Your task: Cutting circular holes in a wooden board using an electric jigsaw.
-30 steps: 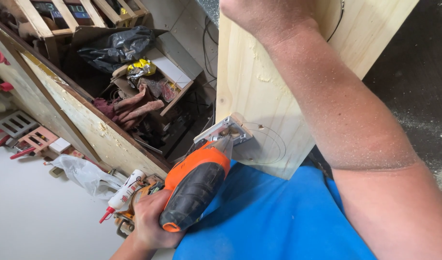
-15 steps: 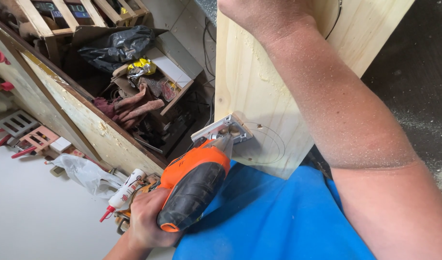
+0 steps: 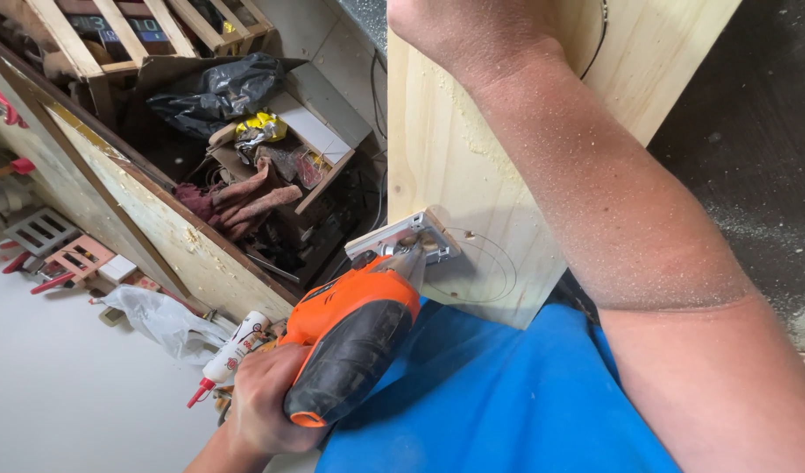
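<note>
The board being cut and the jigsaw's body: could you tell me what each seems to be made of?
Board: pale, unfinished softwood, probably pine, judging by its visible grain and the sawdust. Jigsaw: orange and black moulded plastic body, matte; its base plate looks like bare grey metal.

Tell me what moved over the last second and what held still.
Little changed. The left hand with the orange jigsaw shifted slightly down and left in view, its base plate still flat on the pine board at the pencilled circle. The right hand stays braced at the board's top. The clutter beside it is unchanged.
</note>
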